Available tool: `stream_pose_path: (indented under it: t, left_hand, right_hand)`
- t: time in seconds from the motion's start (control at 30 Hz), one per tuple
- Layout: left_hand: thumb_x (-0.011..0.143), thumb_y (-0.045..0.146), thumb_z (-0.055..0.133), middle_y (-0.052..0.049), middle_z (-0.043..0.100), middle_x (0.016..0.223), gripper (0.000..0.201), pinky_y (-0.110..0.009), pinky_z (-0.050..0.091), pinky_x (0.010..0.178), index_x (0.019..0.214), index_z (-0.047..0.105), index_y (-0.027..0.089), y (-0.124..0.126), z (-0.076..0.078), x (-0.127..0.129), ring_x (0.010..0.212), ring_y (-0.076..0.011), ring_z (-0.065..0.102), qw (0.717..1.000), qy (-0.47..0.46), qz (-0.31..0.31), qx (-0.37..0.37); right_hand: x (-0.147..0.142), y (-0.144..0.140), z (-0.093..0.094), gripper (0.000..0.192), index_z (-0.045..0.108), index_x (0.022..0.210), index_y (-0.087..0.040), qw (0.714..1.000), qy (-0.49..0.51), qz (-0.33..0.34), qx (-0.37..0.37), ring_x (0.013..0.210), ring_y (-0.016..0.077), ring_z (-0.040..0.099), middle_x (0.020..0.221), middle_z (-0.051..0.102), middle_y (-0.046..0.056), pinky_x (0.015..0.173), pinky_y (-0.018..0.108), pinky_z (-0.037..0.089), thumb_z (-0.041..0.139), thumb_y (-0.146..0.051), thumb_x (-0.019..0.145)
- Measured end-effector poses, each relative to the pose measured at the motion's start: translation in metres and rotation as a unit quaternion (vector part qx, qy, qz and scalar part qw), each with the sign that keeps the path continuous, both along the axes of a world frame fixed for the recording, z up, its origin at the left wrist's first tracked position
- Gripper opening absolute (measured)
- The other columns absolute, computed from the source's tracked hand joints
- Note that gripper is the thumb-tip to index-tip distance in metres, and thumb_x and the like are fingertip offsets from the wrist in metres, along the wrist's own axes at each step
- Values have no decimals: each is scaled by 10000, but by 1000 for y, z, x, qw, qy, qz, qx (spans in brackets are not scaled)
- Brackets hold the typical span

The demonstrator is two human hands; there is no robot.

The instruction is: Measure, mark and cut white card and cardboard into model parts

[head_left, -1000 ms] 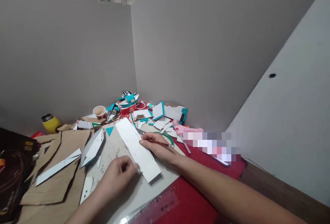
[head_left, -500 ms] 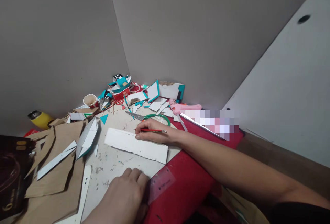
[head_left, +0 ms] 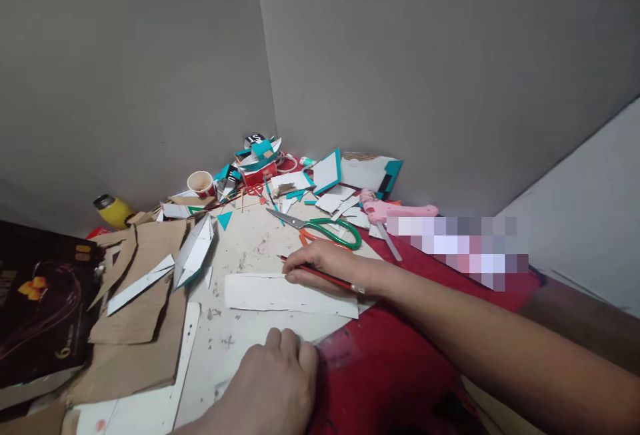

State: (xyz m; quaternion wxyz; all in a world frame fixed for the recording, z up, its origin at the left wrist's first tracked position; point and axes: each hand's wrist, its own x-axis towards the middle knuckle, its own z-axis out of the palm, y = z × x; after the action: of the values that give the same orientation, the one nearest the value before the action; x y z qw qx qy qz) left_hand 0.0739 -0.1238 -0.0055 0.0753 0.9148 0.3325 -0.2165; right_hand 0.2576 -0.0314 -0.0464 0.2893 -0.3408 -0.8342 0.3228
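- Your right hand (head_left: 325, 265) lay fingers-down on the right end of the white strip (head_left: 280, 293), pinning it to the work board (head_left: 250, 248); a red pencil (head_left: 320, 276) was held loosely under the fingers, tip pointing left.
- Your left hand (head_left: 277, 381) was curled at the near edge of the board, knuckles up, resting on the end of the clear ruler (head_left: 340, 353). Couldn't tell whether it actually gripped it.
- Strip lay flat, lengthwise left-right, mid-board, between your two hands.
- Progress, as a judgement: strip looked already cut out; no pencil line visible on it, so marking looked not yet done. Ruler wasn't on the strip.
- Green-handled scissors (head_left: 320, 227) lay just behind your right hand, untouched.
- Pink glue gun (head_left: 395, 210) further right, near the wall.
- Brown cardboard pieces (head_left: 145, 268) and white offcuts at left; paper cup (head_left: 200, 183) and yellow bottle (head_left: 113, 211) at the back.
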Motion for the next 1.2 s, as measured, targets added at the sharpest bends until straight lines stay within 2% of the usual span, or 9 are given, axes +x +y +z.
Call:
stream_pose_path:
  t: [0.1, 0.23, 0.37, 0.47, 0.57, 0.67, 0.97, 1.07, 1.2]
  left_hand:
    - [756, -46, 335, -149, 664, 964, 419, -424, 568, 584, 1058, 569, 126, -3, 4, 6, 850, -315, 657, 999, 39, 23, 5]
    - [780, -18, 389, -106, 680, 879, 333, -399, 570, 556, 1013, 575, 131, -5, 1, 3, 755, -283, 667, 999, 16, -22, 42]
    - [816, 83, 481, -58, 669, 749, 173, -342, 530, 460, 932, 595, 142, -5, -1, -7, 619, -244, 635, 974, -97, -105, 173]
    - [849, 110, 457, -88, 699, 822, 234, -329, 551, 566, 1022, 615, 93, 0, 3, -12, 713, -236, 655, 904, -235, -174, 311]
    - [874, 101, 426, -107, 719, 919, 282, -345, 555, 730, 1041, 651, 64, 10, 5, -15, 828, -239, 666, 844, -325, -196, 379]
    - [878, 119, 462, -100, 727, 977, 295, -366, 544, 815, 1084, 665, 62, 19, 1, -17, 885, -244, 665, 833, -345, -201, 382]
    - [875, 137, 496, -51, 747, 963, 273, -353, 510, 910, 1048, 704, 104, 19, -10, -12, 909, -206, 670, 808, -355, -221, 415]
    - [879, 153, 504, -36, 746, 947, 241, -317, 509, 867, 993, 715, 134, 17, -17, -7, 912, -185, 660, 796, -370, -201, 435]
    - [858, 181, 587, 28, 719, 799, 124, -238, 516, 657, 883, 707, 196, 15, -26, -5, 741, -121, 635, 777, -404, -242, 418]
  right_hand:
    - [-1, 0, 0, 193, 735, 852, -160, 1000, -21, -3, 18, 681, 161, 626, 755, 700, 29, 645, 253, 429, 543, -167, 864]
    - [0, 0, 3, 217, 732, 960, -168, 997, -40, -19, 62, 790, 202, 664, 894, 736, 86, 725, 297, 460, 527, -197, 893]
    - [-1, -4, 9, 232, 718, 998, -151, 992, -2, -93, 89, 813, 210, 667, 901, 734, 103, 745, 310, 474, 536, -264, 908]
    - [-4, -11, 15, 240, 712, 925, -150, 993, 66, -93, -26, 696, 163, 634, 770, 697, 54, 641, 259, 470, 541, -317, 912]
    - [-8, -17, 18, 364, 696, 919, -134, 956, 151, -31, -250, 600, 128, 591, 752, 676, 49, 524, 224, 456, 545, -465, 902]
    - [-11, -21, 19, 420, 712, 921, -127, 907, 177, 15, -383, 573, 108, 553, 723, 659, 36, 505, 211, 440, 626, -528, 832]
    - [-17, -26, 15, 276, 736, 842, -116, 786, 304, 52, -536, 686, 95, 627, 761, 702, 23, 696, 211, 474, 825, -309, 666]
    - [-18, -27, 17, 259, 727, 856, -136, 792, 301, 25, -530, 624, 85, 608, 714, 687, 6, 608, 186, 466, 816, -287, 666]
    - [-17, -29, 20, 276, 688, 967, -166, 857, 228, -88, -453, 572, 109, 576, 687, 655, 7, 485, 191, 438, 721, -348, 763]
